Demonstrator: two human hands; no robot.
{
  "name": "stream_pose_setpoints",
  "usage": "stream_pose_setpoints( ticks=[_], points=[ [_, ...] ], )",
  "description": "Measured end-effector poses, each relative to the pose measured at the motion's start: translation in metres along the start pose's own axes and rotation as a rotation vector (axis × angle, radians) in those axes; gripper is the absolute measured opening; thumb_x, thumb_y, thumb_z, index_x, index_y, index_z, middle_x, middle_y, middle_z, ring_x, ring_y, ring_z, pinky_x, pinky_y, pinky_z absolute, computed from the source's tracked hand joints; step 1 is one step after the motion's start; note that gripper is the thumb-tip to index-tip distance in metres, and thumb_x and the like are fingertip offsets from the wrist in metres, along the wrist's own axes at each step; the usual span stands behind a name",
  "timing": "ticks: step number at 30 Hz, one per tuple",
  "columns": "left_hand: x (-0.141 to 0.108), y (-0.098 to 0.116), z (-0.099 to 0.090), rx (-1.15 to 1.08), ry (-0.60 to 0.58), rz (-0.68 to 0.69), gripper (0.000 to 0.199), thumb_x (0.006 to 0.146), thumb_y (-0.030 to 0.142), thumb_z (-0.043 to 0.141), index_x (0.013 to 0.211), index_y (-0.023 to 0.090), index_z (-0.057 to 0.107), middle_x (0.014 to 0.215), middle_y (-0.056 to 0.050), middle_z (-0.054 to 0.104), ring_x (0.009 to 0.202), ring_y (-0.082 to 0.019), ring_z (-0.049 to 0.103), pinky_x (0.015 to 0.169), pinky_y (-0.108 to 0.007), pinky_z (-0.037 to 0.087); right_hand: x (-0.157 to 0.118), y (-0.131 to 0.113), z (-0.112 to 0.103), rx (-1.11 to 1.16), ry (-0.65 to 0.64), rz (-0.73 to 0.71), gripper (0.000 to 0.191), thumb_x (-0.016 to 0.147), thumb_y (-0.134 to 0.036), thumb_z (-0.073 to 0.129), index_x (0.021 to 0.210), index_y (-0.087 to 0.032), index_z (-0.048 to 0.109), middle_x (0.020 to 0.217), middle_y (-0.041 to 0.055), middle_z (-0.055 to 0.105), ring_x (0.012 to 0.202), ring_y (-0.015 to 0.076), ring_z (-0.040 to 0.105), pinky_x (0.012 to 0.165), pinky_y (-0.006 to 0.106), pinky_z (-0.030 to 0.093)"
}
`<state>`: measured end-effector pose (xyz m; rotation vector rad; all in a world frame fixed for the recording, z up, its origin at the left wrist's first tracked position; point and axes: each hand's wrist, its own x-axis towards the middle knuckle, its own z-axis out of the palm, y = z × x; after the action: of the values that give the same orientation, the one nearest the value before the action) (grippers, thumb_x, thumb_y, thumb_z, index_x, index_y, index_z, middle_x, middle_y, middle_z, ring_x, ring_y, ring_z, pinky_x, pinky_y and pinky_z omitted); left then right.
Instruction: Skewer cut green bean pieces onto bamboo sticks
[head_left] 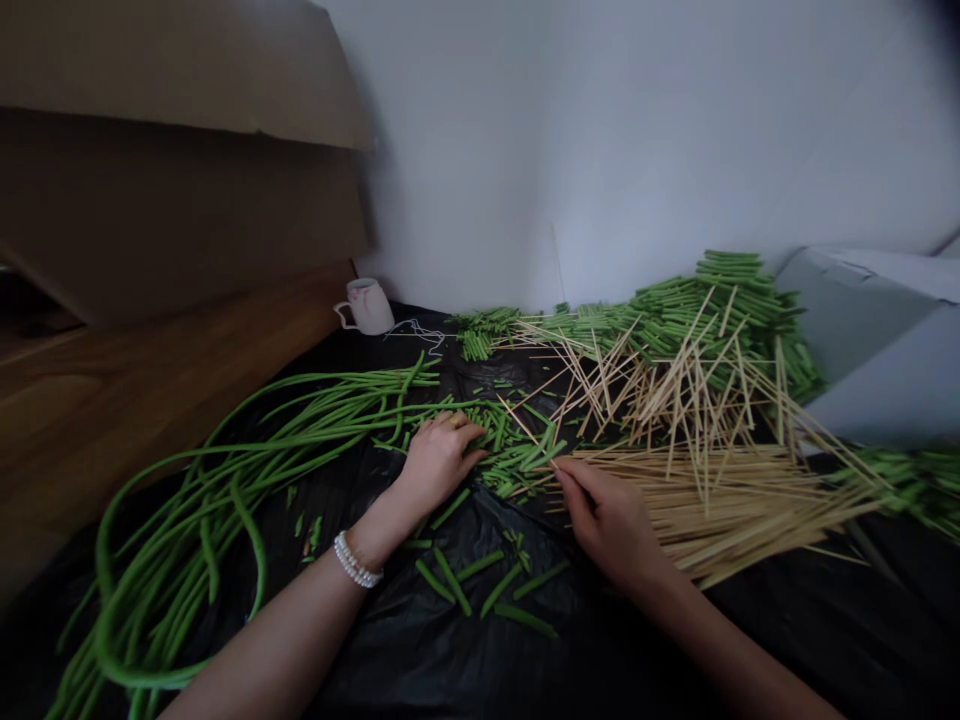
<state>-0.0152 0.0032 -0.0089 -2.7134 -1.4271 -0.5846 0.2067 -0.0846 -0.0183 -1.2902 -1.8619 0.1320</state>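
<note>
My left hand (441, 455), with a beaded bracelet on the wrist, rests over a pile of short cut green bean pieces (525, 455). Its thumb and forefinger are apart at the pile's left edge, and the other fingertips are partly hidden. In a pinch of thumb and fingers, my right hand (611, 515) holds a thin wooden skewer (520, 420) that slants up and left over the pile. Beside and under that hand lies a thick bundle of skewers (720, 500). Several loose bean pieces (491, 580) are scattered nearer to me.
Long uncut beans (225, 480) lie on the left. Behind the bundle, more skewers (675, 390) cross in a heap before stacked rows of skewered beans (735, 290). A mug (369, 308) stands at the back by the wall. Cardboard (180, 190) rises at left, a pale box (877, 340) at right.
</note>
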Motion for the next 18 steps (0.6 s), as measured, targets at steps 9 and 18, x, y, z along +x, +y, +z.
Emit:
stream_pose_setpoints(
  ticks=[9,18],
  points=[
    [0.0022,-0.0048,0.0033,-0.124,0.082,-0.073,0.030,0.092,0.022,0.045,0.115,0.020,0.064,0.097,-0.009,0.064,0.086,-0.019,0.059,0.080,-0.031,0.044,0.0003,-0.0014,-0.0009,0.005,0.006,0.005,0.023,0.091,-0.020,0.045,0.101,-0.018,0.066,0.094,0.0074,0.074,0.084,0.0189,0.070,0.074,0.029,0.055],
    [0.0089,0.0027,-0.0041,-1.033,0.167,-0.414,0.024,0.086,0.033,0.055,0.098,0.015,0.067,0.078,-0.002,0.061,0.071,-0.014,0.059,0.074,-0.028,0.047,-0.0012,-0.0011,0.0011,0.029,-0.040,-0.012,0.025,0.091,-0.020,0.045,0.103,-0.020,0.067,0.096,0.0066,0.074,0.083,0.0189,0.070,0.074,0.029,0.055]
  ],
)
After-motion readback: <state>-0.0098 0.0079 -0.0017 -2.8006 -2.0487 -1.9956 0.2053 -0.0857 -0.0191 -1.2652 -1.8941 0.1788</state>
